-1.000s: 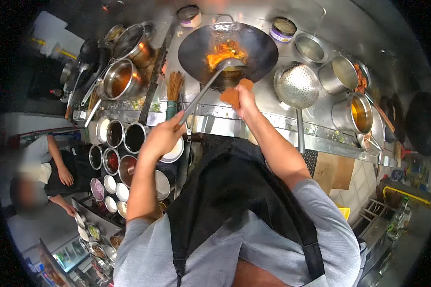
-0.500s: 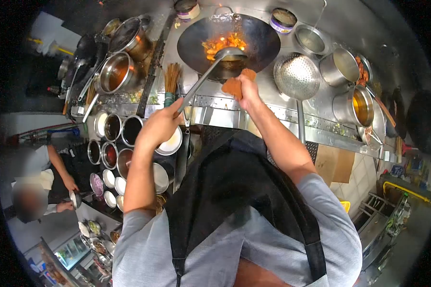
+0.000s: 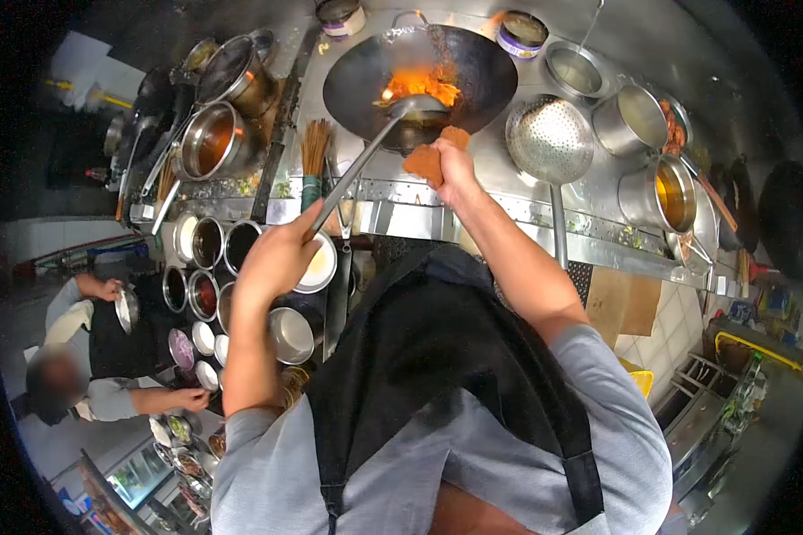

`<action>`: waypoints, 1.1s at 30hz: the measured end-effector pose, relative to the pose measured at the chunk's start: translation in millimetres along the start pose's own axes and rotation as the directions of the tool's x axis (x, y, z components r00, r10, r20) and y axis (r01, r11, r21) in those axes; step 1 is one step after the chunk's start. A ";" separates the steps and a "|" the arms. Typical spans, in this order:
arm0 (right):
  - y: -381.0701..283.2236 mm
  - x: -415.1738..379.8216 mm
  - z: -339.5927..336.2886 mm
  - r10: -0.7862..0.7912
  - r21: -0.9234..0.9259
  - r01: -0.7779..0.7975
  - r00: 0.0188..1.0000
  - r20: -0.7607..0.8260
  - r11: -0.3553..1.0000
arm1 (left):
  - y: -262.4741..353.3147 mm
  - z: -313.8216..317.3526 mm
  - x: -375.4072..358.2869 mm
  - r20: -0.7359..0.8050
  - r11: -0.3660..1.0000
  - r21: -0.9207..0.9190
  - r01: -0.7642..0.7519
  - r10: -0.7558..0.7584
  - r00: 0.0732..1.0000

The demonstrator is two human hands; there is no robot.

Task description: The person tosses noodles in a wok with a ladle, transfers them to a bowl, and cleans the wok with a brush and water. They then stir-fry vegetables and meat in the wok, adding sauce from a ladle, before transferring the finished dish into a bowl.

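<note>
My left hand [image 3: 281, 254] is closed around the long handle of a ladle [image 3: 359, 169]. The ladle's bowl lies tilted in the wok [image 3: 489, 85], at the near side of orange-brown food pieces [image 3: 430, 86]. Orange flame and glow show over that food. With my right hand [image 3: 456, 169] I grip a folded orange-brown cloth [image 3: 425, 164] at the wok's near edge; whatever part of the wok is under the cloth is hidden. A bamboo brush [image 3: 314, 152] stands beside the ladle handle.
To the right sit a perforated strainer [image 3: 550, 138], a metal bowl [image 3: 575, 69] and a pot of yellow liquid [image 3: 672, 194]. A pot of reddish liquid [image 3: 211, 140] is at left, above several seasoning containers [image 3: 207, 239]. A co-worker [image 3: 116, 392] stands at the lower left.
My left hand and the ladle have shifted slightly down and left. Flame over the food looks taller. The co-worker has raised a metal dish and reached the other arm toward the containers.
</note>
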State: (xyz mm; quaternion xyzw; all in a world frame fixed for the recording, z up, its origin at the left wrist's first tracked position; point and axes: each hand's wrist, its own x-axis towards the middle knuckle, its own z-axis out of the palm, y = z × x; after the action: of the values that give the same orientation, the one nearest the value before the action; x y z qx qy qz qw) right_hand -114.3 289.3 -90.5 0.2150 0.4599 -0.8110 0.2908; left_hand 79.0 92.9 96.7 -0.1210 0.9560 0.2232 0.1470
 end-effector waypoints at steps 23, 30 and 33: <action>107.3 -6.6 -122.9 -0.191 -0.459 0.303 0.942 0.275 0.835 | 6.0 31.3 -13.8 -0.141 0.996 -0.084 0.026 -0.038 0.989; -9.0 -4.4 2.6 0.042 -0.133 -0.044 0.999 -0.019 0.990 | 1.1 -2.2 -17.2 0.018 0.991 0.122 -0.047 0.045 0.999; 22.5 -7.8 -21.2 -0.020 -0.134 0.039 0.989 0.145 0.990 | 4.9 43.6 24.9 -0.058 0.985 0.167 0.034 -0.024 0.998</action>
State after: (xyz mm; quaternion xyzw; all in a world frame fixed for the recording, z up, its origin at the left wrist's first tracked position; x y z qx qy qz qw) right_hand -91.7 300.7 -110.0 0.1288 0.4951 -0.7953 0.3252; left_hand 64.3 113.2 52.9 -0.1282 0.9733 0.1361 0.1330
